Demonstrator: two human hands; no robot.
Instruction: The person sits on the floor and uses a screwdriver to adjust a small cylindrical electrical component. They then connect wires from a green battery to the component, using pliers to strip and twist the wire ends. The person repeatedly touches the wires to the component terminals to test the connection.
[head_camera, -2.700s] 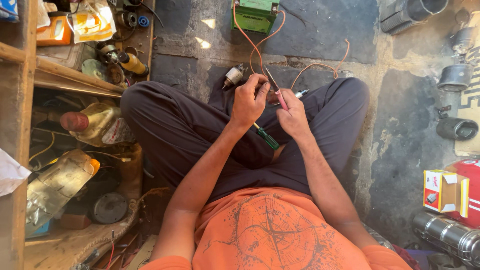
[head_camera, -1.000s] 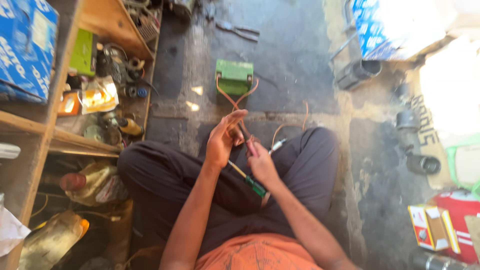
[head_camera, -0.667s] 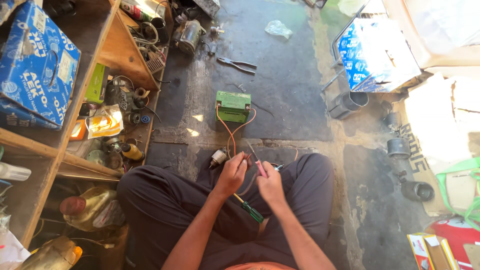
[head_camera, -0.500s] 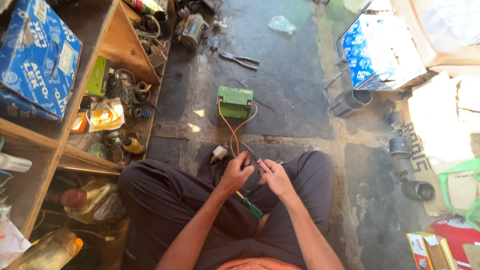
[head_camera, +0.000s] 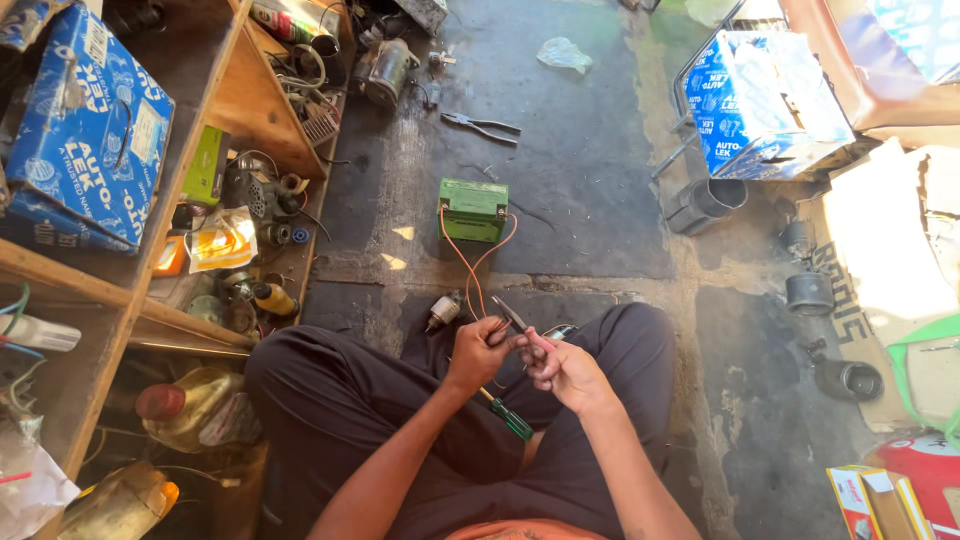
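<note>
Two hands: meet above the crossed legs.
Left hand (head_camera: 478, 355): fingers curled, pinching the orange wires (head_camera: 473, 268).
Right hand (head_camera: 562, 368): fingers closed around pliers (head_camera: 512, 316), tip at the wires.
Wires' far end: green battery (head_camera: 473, 209), mid-floor (head_camera: 580, 190).
Lap: green-handled screwdriver (head_camera: 508, 416).

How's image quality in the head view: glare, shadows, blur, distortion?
Head view: sharp, no motion blur on the left hand, right hand or pliers; hard sunlight blows out the cardboard at right; small sun patches on the floor near the green battery; shelves at left sit in shade but stay readable; wide-angle lens bends the shelf edges toward the frame border.
</note>
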